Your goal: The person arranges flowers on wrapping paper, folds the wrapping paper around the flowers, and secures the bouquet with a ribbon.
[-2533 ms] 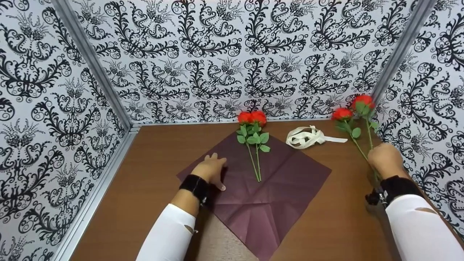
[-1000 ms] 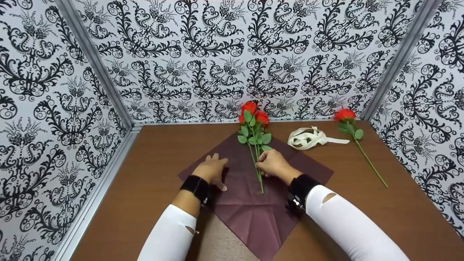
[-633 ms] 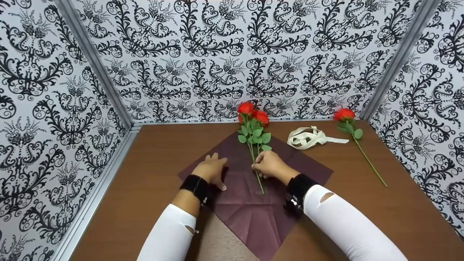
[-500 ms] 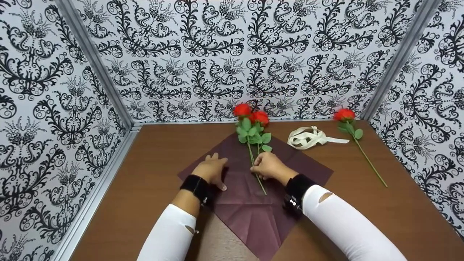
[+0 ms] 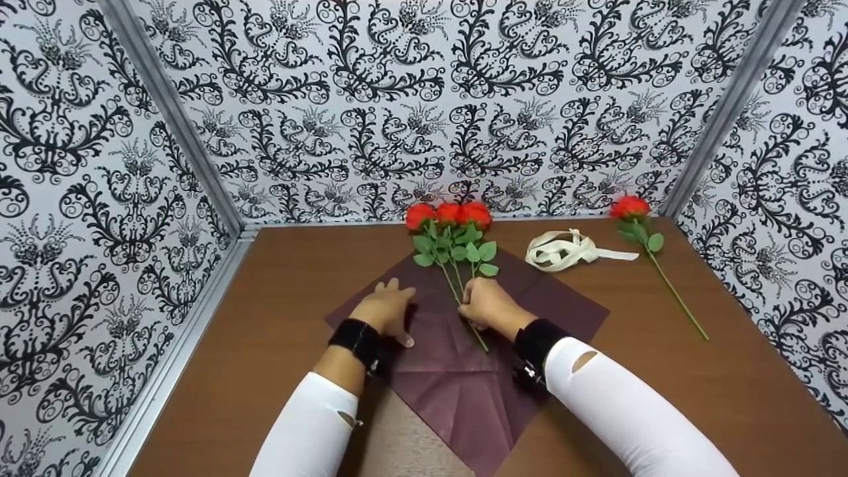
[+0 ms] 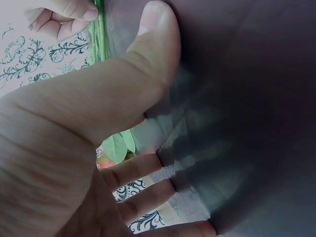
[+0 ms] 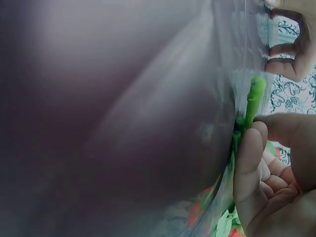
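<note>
My left hand [image 5: 386,311] rests with spread fingers on the left side of a dark maroon wrapping sheet [image 5: 457,391]; in the left wrist view its thumb [image 6: 160,44] and fingertips touch the sheet. My right hand [image 5: 489,303] pinches the green stem [image 7: 254,98] of a red artificial rose [image 5: 421,216] over the middle of the sheet. Two other roses [image 5: 474,215] lie just right of that bloom, heads in a row at the sheet's far corner. The right hand partly covers their stems; two stem ends show beside the pinched one in the right wrist view.
A coil of cream ribbon [image 5: 562,252] lies right of the sheet, its tail pointing right. Farther right, a single red rose [image 5: 631,209] lies on the brown table [image 5: 278,285]. Patterned panels [image 5: 397,99] stand behind and at both sides.
My right hand has brought a rose from the right side onto the sheet. Its bloom has since swung left and down, beside the other two. The left hand stays in place.
</note>
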The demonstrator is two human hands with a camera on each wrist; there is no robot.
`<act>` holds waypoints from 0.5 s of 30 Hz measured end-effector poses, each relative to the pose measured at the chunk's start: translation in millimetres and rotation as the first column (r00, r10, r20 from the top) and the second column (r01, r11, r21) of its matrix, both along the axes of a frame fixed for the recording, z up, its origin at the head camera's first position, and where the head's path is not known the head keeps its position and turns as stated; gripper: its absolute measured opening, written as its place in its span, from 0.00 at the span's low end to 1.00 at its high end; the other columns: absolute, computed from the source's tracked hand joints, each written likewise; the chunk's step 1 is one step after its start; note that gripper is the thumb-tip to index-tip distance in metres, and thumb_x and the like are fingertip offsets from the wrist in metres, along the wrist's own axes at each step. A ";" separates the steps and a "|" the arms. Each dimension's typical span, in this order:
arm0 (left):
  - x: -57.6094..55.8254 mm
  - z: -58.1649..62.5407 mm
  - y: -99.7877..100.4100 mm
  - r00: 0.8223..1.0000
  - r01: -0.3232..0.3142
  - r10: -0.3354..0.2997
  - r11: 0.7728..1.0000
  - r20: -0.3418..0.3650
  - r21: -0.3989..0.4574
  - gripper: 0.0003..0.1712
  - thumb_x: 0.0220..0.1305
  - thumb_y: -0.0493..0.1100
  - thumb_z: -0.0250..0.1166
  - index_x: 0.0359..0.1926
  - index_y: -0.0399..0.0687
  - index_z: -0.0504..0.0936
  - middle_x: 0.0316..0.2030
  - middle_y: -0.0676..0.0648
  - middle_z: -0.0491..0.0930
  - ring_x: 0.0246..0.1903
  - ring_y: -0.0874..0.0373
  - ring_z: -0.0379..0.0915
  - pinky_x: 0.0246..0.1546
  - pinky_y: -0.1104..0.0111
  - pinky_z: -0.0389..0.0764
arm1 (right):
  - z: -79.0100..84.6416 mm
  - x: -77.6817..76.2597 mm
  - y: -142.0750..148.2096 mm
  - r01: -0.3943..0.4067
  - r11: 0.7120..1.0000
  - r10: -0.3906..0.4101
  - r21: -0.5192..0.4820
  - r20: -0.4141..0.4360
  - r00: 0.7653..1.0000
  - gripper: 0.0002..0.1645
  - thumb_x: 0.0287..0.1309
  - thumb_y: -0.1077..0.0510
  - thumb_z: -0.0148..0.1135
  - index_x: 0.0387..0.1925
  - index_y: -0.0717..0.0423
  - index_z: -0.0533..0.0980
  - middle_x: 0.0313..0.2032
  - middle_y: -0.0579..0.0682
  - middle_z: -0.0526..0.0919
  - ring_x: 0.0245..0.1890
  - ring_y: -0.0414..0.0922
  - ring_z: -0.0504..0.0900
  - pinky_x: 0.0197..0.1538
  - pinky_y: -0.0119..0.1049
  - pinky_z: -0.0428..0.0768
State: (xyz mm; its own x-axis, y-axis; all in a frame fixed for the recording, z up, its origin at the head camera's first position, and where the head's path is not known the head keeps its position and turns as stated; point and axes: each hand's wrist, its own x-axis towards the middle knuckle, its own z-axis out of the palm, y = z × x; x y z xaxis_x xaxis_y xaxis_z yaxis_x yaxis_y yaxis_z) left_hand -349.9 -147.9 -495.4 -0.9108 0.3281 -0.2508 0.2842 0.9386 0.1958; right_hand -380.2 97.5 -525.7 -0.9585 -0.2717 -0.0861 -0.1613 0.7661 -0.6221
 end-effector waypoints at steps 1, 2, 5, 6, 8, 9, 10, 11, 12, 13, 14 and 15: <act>0.0 0.2 0.1 1.000 0.000 0.000 1.000 0.003 0.001 0.64 0.46 0.57 0.87 0.80 0.53 0.64 0.80 0.33 0.56 0.78 0.33 0.55 0.71 0.45 0.73 | 0.3 0.6 -0.4 -0.003 1.000 0.004 0.008 -0.008 1.000 0.10 0.58 0.64 0.67 0.25 0.55 0.74 0.17 0.48 0.80 0.12 0.40 0.79 0.17 0.33 0.78; -0.4 0.1 0.2 1.000 -0.002 0.002 1.000 0.008 0.000 0.64 0.46 0.57 0.87 0.81 0.53 0.63 0.80 0.32 0.55 0.79 0.32 0.53 0.72 0.44 0.73 | 0.6 1.1 -0.7 -0.005 1.000 0.005 0.014 -0.013 1.000 0.09 0.58 0.65 0.66 0.25 0.55 0.74 0.17 0.48 0.80 0.12 0.40 0.79 0.17 0.33 0.78; -1.8 -0.5 0.2 1.000 -0.006 0.006 1.000 0.022 -0.003 0.65 0.45 0.57 0.87 0.81 0.53 0.63 0.82 0.32 0.52 0.81 0.30 0.50 0.73 0.42 0.70 | 1.5 2.5 -2.5 -0.003 0.999 0.004 0.037 -0.030 1.000 0.08 0.58 0.66 0.64 0.27 0.55 0.74 0.18 0.49 0.80 0.11 0.40 0.79 0.17 0.33 0.78; -2.1 -0.7 0.1 1.000 -0.006 0.006 1.000 0.024 -0.005 0.66 0.45 0.58 0.87 0.81 0.53 0.62 0.82 0.32 0.52 0.81 0.30 0.49 0.74 0.42 0.70 | 1.5 2.5 -3.1 -0.003 0.999 0.004 0.049 -0.032 0.999 0.07 0.58 0.66 0.64 0.27 0.55 0.74 0.19 0.49 0.80 0.11 0.40 0.79 0.17 0.33 0.78; -3.0 -1.8 0.2 1.000 -0.006 0.006 1.000 0.025 -0.008 0.67 0.45 0.58 0.87 0.82 0.53 0.62 0.82 0.32 0.51 0.81 0.29 0.47 0.74 0.42 0.69 | 1.7 2.8 -3.8 -0.007 0.997 0.010 0.075 -0.042 0.999 0.07 0.59 0.65 0.63 0.28 0.55 0.75 0.20 0.48 0.80 0.11 0.40 0.79 0.17 0.32 0.77; -3.0 -2.2 0.3 1.000 -0.005 0.005 1.000 0.022 -0.006 0.66 0.44 0.58 0.88 0.81 0.52 0.63 0.82 0.32 0.52 0.81 0.29 0.48 0.74 0.42 0.69 | 1.7 2.9 -3.8 -0.012 0.996 0.016 0.086 -0.052 0.999 0.07 0.59 0.65 0.64 0.28 0.55 0.75 0.19 0.48 0.80 0.11 0.40 0.79 0.17 0.32 0.77; -3.0 -2.2 -0.1 1.000 -0.005 0.005 1.000 0.019 -0.006 0.66 0.44 0.58 0.88 0.81 0.53 0.63 0.82 0.32 0.52 0.81 0.30 0.48 0.74 0.42 0.69 | 2.4 2.8 -4.0 -0.016 0.996 0.022 0.090 -0.060 0.998 0.07 0.60 0.65 0.64 0.28 0.55 0.75 0.19 0.48 0.80 0.11 0.40 0.78 0.18 0.32 0.77; -3.0 -2.2 -0.4 1.000 -0.004 0.004 1.000 0.016 -0.005 0.66 0.44 0.58 0.88 0.81 0.53 0.63 0.82 0.31 0.52 0.81 0.30 0.48 0.74 0.43 0.69 | 3.3 2.9 -3.5 -0.020 0.996 0.026 0.084 -0.067 0.997 0.07 0.60 0.64 0.65 0.27 0.55 0.75 0.19 0.47 0.80 0.11 0.39 0.78 0.18 0.32 0.77; -3.1 -2.3 -0.5 1.000 -0.002 0.002 1.000 0.013 -0.004 0.65 0.44 0.58 0.88 0.81 0.53 0.64 0.82 0.31 0.53 0.81 0.30 0.49 0.74 0.43 0.70 | 4.8 3.3 -2.5 -0.025 0.997 0.031 0.076 -0.075 0.997 0.08 0.61 0.63 0.65 0.27 0.55 0.75 0.18 0.47 0.80 0.11 0.39 0.78 0.19 0.32 0.76; -3.0 -2.3 -0.6 1.000 -0.001 0.001 1.000 0.013 0.000 0.65 0.44 0.58 0.88 0.81 0.52 0.64 0.82 0.31 0.53 0.81 0.30 0.49 0.74 0.43 0.70 | 6.6 3.7 -0.5 -0.027 0.997 0.032 0.068 -0.086 0.996 0.09 0.62 0.63 0.66 0.27 0.54 0.76 0.18 0.47 0.80 0.12 0.39 0.77 0.20 0.32 0.76; -2.7 -2.2 -0.7 1.000 0.001 -0.001 1.000 0.011 0.004 0.65 0.44 0.58 0.88 0.81 0.52 0.64 0.82 0.31 0.53 0.81 0.30 0.49 0.73 0.43 0.70 | 8.5 3.9 2.6 -0.026 0.998 0.031 0.059 -0.097 0.995 0.10 0.62 0.61 0.66 0.26 0.54 0.76 0.18 0.47 0.80 0.12 0.39 0.77 0.21 0.32 0.76; -2.3 -1.8 -0.8 1.000 0.002 -0.002 1.000 0.009 0.005 0.65 0.44 0.58 0.88 0.81 0.52 0.64 0.82 0.31 0.53 0.81 0.30 0.49 0.73 0.44 0.70 | 10.6 3.8 6.7 -0.024 0.999 0.030 0.048 -0.112 0.993 0.10 0.63 0.60 0.67 0.26 0.54 0.76 0.18 0.47 0.81 0.12 0.39 0.77 0.21 0.32 0.76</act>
